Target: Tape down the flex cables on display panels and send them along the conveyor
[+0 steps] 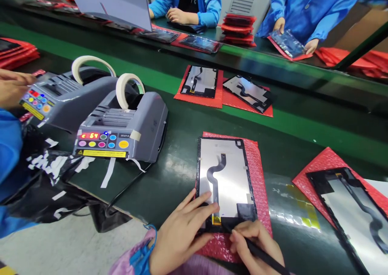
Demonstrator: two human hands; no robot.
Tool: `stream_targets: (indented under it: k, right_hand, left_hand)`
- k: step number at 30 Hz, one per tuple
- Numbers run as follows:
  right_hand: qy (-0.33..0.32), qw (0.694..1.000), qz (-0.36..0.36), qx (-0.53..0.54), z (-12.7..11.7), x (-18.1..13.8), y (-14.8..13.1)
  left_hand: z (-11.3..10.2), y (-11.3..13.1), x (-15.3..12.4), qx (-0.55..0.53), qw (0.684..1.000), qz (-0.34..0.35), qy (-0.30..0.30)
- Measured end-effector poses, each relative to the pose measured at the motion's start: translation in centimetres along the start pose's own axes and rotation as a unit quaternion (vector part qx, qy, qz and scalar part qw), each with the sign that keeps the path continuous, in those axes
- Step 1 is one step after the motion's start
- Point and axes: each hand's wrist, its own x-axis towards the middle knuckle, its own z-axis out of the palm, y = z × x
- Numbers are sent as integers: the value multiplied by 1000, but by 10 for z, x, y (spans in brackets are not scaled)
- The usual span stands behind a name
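Observation:
A tablet screen panel (226, 178) lies face down on a red bubble-wrap bag (257, 174), its silver back and black flex cable showing. My left hand (182, 230) rests on the panel's near left corner with fingers stretched out and pressing flat. My right hand (257, 242) is closed around a thin black stylus-like tool (266, 259), its tip at the panel's lower edge near a yellow tab (216, 219).
Two grey tape dispensers (121, 129) (65, 99) with white tape rolls stand at left, a cable trailing. More panels on red bags lie at right (348, 202) and on the green belt (201, 83). People in blue coats work opposite; another person's hand (12, 87) is at far left.

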Motion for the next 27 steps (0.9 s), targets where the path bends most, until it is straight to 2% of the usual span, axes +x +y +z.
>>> stream_targets:
  k: [2, 8, 13, 19, 23, 27]
  right_hand:
    - [-8, 1000, -9, -8, -3, 1, 2]
    - [-86, 994, -54, -37, -15, 10, 8]
    - [-84, 994, -57, -48, -16, 10, 9]
    - [-85, 991, -70, -76, -14, 12, 7]
    - [-57, 989, -84, -104, -13, 12, 5]
    - [42, 985, -111, -124, -22, -1, 6]
  left_hand:
    - [0, 1, 0, 3, 1000, 2, 4]
    - [-1, 0, 1, 7, 1000, 8, 7]
    - [-2, -3, 2, 18, 999, 38, -24]
    - [-4, -4, 4, 33, 998, 42, -41]
    - [-3, -3, 3, 64, 995, 53, -46]
    - [1, -4, 1, 74, 995, 53, -36]
